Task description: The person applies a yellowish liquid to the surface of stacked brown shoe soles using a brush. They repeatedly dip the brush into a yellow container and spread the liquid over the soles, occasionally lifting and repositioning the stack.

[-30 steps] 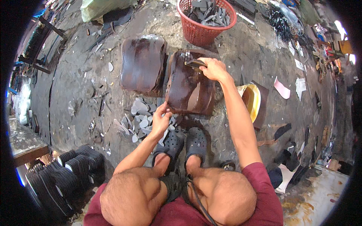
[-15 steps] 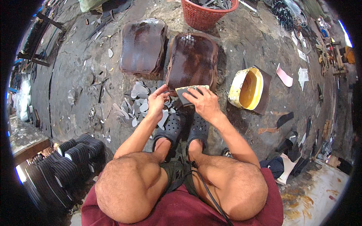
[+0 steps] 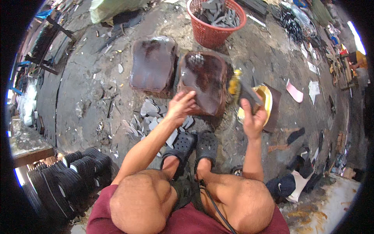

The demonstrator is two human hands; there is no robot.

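Observation:
A dark flat glue spreader (image 3: 249,93) with a yellow, glue-coated edge is in my right hand (image 3: 255,120). It is tilted up, blurred by motion, over the left side of a cut-open yellowish glue container (image 3: 267,102). My left hand (image 3: 181,107) lies with fingers stretched out at the near left corner of a stack of glossy dark brown sheets (image 3: 204,80). Whether its thumb is under the sheet is hidden. A second brown stack (image 3: 153,64) stands just left of it. Small grey cut pieces (image 3: 150,119) lie in a heap below my left hand.
A red plastic basket (image 3: 213,37) full of grey scraps stands beyond the stacks. Black sole-shaped pieces (image 3: 83,165) are piled at the lower left beside a low wooden bench (image 3: 33,150). My dark clogs (image 3: 183,142) are close to the near stack. A pink scrap (image 3: 294,91) lies at right.
My right hand has swung right from the near stack's edge to the glue container, turning the spreader up. My left hand has moved slightly right onto the stack's corner. The view has shifted too.

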